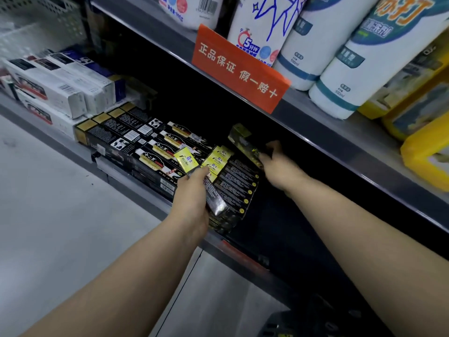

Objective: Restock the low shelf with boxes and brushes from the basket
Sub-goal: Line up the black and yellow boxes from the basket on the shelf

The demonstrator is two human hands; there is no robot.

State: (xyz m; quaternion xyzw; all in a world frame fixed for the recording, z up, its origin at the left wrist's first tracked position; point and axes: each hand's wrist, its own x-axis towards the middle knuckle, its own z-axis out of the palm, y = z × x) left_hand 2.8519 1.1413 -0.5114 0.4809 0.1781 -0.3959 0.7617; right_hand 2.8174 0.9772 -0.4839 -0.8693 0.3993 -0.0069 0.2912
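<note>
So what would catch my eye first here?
Two bare arms reach into the dark low shelf: the left hand grips a black-and-yellow box and the right hand another pack deeper in. Above them, a bright orange sign hangs from the upper shelf, under white bottles.

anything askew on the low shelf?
Yes: the black-and-yellow box stack lies skewed against the neat black box rows to its left, and its near end seems to overhang the shelf lip. Left hand grips a yellow-ended box; right hand a tilted dark box.
</note>
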